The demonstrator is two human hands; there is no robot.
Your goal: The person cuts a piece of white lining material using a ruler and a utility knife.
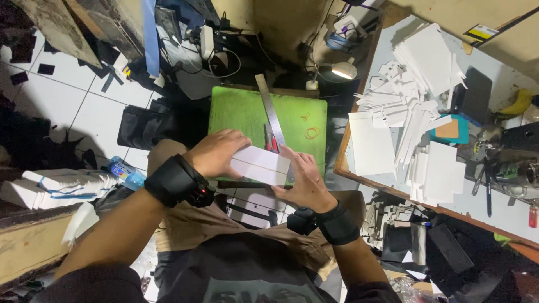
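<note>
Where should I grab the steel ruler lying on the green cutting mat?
Pinch the steel ruler at its far end, coming from beyond the green cutting mat. That end juts past the mat's edge, so fingers can get underneath; the near end runs towards the white card both hands hold.

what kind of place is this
Probably a small home craft workshop for cutting card. A green cutting mat holds a steel ruler, cut white card pieces pile on the side table, and both hands hold a white card piece.
</note>
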